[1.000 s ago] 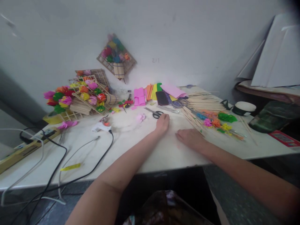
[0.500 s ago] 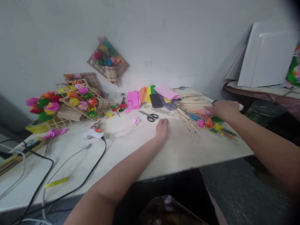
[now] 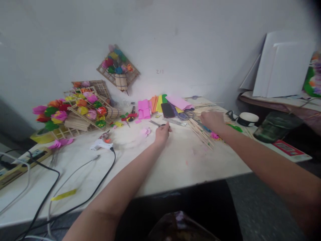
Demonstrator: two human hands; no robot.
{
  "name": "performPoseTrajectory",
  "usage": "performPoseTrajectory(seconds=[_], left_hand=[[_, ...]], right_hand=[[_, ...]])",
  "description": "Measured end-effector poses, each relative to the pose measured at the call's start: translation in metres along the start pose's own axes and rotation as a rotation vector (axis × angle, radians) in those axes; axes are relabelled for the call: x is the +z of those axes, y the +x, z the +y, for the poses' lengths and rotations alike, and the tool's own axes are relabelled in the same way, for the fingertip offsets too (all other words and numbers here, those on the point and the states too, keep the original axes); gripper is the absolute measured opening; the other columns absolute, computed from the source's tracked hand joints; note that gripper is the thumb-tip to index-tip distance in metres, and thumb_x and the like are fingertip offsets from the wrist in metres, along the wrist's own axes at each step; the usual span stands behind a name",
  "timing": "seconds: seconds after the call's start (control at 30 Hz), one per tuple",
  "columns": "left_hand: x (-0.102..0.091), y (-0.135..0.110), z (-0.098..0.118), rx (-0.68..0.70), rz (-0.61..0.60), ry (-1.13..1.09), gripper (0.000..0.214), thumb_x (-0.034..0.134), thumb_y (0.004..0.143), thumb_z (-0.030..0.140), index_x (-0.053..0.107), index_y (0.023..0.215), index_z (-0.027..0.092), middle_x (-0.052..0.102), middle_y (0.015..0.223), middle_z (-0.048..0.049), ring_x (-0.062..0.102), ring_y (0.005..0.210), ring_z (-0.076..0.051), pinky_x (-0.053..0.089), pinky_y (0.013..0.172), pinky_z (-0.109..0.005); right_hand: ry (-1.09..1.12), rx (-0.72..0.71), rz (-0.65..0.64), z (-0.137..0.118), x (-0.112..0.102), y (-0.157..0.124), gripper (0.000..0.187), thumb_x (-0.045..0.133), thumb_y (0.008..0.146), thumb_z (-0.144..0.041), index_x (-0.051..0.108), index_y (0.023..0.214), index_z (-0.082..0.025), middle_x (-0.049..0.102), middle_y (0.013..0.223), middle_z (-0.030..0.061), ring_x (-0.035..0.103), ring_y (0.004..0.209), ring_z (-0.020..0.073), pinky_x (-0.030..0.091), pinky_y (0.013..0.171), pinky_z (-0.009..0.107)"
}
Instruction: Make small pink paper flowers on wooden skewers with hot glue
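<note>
My left hand (image 3: 162, 133) is closed at the handles of a pair of scissors (image 3: 154, 123), whose blades point away to the left. Pink paper petals (image 3: 145, 132) lie just left of this hand. My right hand (image 3: 212, 120) is curled above the thin wooden sticks (image 3: 199, 132), its fingertips hidden. Small paper flowers (image 3: 215, 135) show partly under the right wrist. Behind the hands lie a dark phone (image 3: 167, 110) and folded pink crepe paper (image 3: 144, 109).
A white glue gun (image 3: 101, 144) with a black cord lies on the left of the table. Bamboo frames with paper flowers (image 3: 82, 110) are heaped at the back left, near a power strip (image 3: 37, 154). At the right edge stand a green jar (image 3: 276, 127) and a white-topped round container (image 3: 247, 119).
My left hand has shifted left onto the scissors' handles. The right hand has moved left from the paper flowers to over the sticks. The view has turned slightly.
</note>
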State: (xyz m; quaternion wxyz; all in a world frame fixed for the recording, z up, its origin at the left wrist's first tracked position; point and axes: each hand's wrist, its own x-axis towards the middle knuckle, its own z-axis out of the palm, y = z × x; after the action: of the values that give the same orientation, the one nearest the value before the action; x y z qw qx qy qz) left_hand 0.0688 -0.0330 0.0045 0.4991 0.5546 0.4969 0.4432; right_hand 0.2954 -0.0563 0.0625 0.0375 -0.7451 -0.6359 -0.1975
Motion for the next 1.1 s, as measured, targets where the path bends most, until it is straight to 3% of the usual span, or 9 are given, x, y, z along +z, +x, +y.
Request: performPoseTrajectory(seconds=[0.17, 0.27, 0.43, 0.57, 0.73, 0.9, 1.1], left_hand=[[-0.001, -0.012, -0.020, 0.078, -0.019, 0.173, 0.039, 0.052, 0.071, 0.053, 0.057, 0.057, 0.017, 0.044, 0.045, 0.0016, 0.046, 0.052, -0.013, 0.031, 0.051, -0.024], [0.000, -0.019, -0.027, 0.153, -0.050, 0.199, 0.038, 0.053, 0.070, 0.052, 0.058, 0.058, 0.017, 0.046, 0.050, 0.0018, 0.045, 0.055, -0.012, 0.030, 0.052, -0.024], [-0.001, -0.020, -0.029, 0.199, -0.025, 0.134, 0.039, 0.051, 0.072, 0.053, 0.059, 0.064, 0.015, 0.044, 0.051, 0.0026, 0.041, 0.054, -0.010, 0.030, 0.052, -0.023], [-0.001, -0.017, -0.029, 0.206, -0.032, 0.127, 0.039, 0.052, 0.072, 0.052, 0.058, 0.064, 0.015, 0.044, 0.051, 0.0026, 0.039, 0.053, -0.009, 0.029, 0.051, -0.022], [0.000, -0.013, -0.028, 0.194, -0.043, 0.115, 0.037, 0.052, 0.072, 0.050, 0.058, 0.063, 0.015, 0.043, 0.049, 0.0024, 0.039, 0.052, -0.010, 0.028, 0.049, -0.022], [-0.001, -0.016, -0.026, 0.154, -0.038, 0.120, 0.035, 0.054, 0.071, 0.048, 0.058, 0.062, 0.015, 0.044, 0.048, 0.0024, 0.039, 0.051, -0.009, 0.028, 0.048, -0.022], [-0.002, -0.017, -0.027, 0.149, -0.045, 0.133, 0.031, 0.055, 0.071, 0.045, 0.059, 0.061, 0.016, 0.046, 0.048, 0.0017, 0.042, 0.051, -0.010, 0.029, 0.049, -0.022]], right_hand=[[0.221, -0.029, -0.099, -0.050, 0.016, 0.026, 0.035, 0.050, 0.080, -0.031, 0.060, 0.113, -0.022, 0.066, 0.105, 0.0110, 0.060, 0.097, 0.0258, 0.044, 0.075, 0.034], [0.334, -0.137, -0.076, -0.074, 0.034, 0.048, 0.046, 0.056, 0.076, -0.035, 0.056, 0.119, -0.017, 0.060, 0.116, 0.0127, 0.056, 0.105, 0.0249, 0.042, 0.084, 0.032], [0.413, -0.043, -0.090, -0.105, 0.048, 0.081, 0.057, 0.056, 0.076, -0.040, 0.049, 0.126, -0.014, 0.055, 0.120, 0.0164, 0.053, 0.108, 0.0282, 0.041, 0.086, 0.034], [0.311, -0.078, -0.127, -0.109, 0.046, 0.085, 0.039, 0.049, 0.081, -0.030, 0.059, 0.112, -0.010, 0.060, 0.110, 0.0200, 0.056, 0.103, 0.0292, 0.041, 0.082, 0.034], [0.242, -0.176, -0.221, -0.106, 0.052, 0.066, 0.039, 0.045, 0.084, -0.034, 0.063, 0.103, -0.006, 0.062, 0.102, 0.0230, 0.056, 0.101, 0.0292, 0.040, 0.081, 0.034], [0.217, -0.186, -0.150, -0.110, 0.059, 0.056, 0.031, 0.045, 0.086, -0.024, 0.064, 0.102, -0.005, 0.059, 0.109, 0.0210, 0.051, 0.107, 0.0281, 0.037, 0.085, 0.032], [0.271, -0.267, -0.139, -0.108, 0.060, 0.055, 0.023, 0.048, 0.084, -0.017, 0.068, 0.093, -0.012, 0.062, 0.102, 0.0151, 0.055, 0.096, 0.0230, 0.039, 0.077, 0.029]])
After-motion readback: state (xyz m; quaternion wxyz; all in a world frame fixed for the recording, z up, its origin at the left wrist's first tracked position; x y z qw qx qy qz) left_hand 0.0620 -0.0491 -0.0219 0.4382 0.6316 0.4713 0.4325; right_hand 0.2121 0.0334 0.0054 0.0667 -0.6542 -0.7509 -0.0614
